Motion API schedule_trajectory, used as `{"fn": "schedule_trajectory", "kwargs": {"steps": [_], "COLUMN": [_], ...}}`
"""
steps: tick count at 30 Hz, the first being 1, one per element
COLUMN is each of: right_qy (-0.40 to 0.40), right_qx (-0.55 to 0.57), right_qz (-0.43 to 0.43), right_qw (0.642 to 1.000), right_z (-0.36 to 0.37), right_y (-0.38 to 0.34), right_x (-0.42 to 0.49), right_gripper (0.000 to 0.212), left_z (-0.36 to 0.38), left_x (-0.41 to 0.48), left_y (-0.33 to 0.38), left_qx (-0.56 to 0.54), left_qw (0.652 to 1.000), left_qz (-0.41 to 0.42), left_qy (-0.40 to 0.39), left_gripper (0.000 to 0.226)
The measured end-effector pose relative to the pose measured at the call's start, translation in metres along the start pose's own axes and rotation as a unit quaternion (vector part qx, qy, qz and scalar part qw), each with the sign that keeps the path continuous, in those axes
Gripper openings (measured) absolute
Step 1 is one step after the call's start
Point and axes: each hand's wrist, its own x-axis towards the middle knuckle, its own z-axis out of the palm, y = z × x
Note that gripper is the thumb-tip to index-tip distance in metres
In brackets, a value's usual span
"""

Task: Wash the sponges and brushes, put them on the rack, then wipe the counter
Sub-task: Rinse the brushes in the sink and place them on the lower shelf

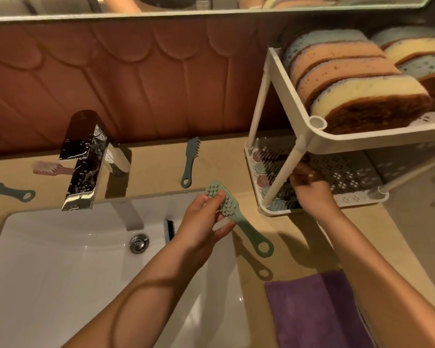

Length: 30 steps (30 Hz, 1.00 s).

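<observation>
left hand (204, 222): pinches the green brush (249, 232) at its head, thumb on one side and fingers across the bristle side. The handle loop points out toward the cloth (312, 310).
right hand (312, 189): inside the lower tier of the rack (285, 81), partly behind a post. Fingers look curled among the racked brushes (265, 169); can't tell if they grip one.
green brush position: in the air over the right edge of the sink (60, 259), clear of the counter (156, 167).
handling: light, stiff plastic, probably wet and so slick. The bristles give a little. The flat neck or the loop is a safer hold than the bristle face.
rack load: the top tier is packed with sponges (349, 71) on edge. The lower tier has brushes in a row at the left end and bare shelf to the right.
likely still to wash: blue brush (190, 162) behind the sink, pink brush (48, 168) behind the tap (86, 159), grey brush (8, 192) far left, sink brush (168, 231) in the basin.
cloth: purple, lying on the counter near right. The wipe doesn't look started.
risk: a pinch on a wet head could slip and drop the brush into the sink.
</observation>
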Motion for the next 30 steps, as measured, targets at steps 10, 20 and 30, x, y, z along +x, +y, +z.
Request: {"fn": "schedule_trajectory", "kwargs": {"steps": [10, 20, 30], "right_qy": [-0.068, -0.032, 0.042], "right_qx": [0.039, 0.055, 0.082], "right_qz": [-0.074, -0.109, -0.017], "right_qw": [0.994, 0.992, 0.996], "right_z": [-0.022, -0.036, -0.064], "right_y": [-0.022, -0.021, 0.033], "right_x": [-0.102, -0.121, -0.099], "right_gripper": [0.031, 0.030, 0.015], "left_z": [0.024, 0.071, 0.100], "left_x": [-0.032, -0.044, 0.000], "left_y": [-0.023, -0.028, -0.026], "left_qx": [0.028, 0.058, 0.357], "left_qw": [0.999, 0.996, 0.863], "left_qz": [0.031, 0.044, 0.353], "left_qy": [0.026, -0.045, -0.064], "left_gripper": [0.006, 0.018, 0.037]}}
